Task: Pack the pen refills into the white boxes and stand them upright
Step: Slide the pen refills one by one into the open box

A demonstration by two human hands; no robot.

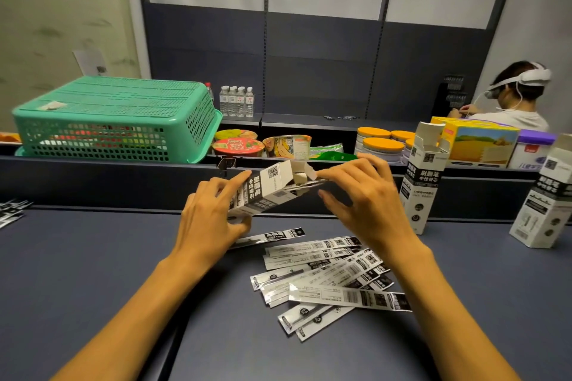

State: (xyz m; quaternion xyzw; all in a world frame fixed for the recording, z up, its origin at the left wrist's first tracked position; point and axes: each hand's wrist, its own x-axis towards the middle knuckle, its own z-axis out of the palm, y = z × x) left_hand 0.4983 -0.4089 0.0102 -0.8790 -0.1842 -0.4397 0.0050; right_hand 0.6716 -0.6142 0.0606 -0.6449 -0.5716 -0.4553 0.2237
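White box (266, 192): held tilted above the bench (93, 272), open flapped end toward the right. Left hand (213, 219): curled round the box's lower end, index finger along its top edge. Right hand (365, 198): at the box's open end, fingertips pinching a flap. Pen refills (328, 278): loose pile of flat packets on the bench, just below the box, between the forearms. Two more white boxes: one (422, 182) upright right of the held box, another (544, 195) farther right.
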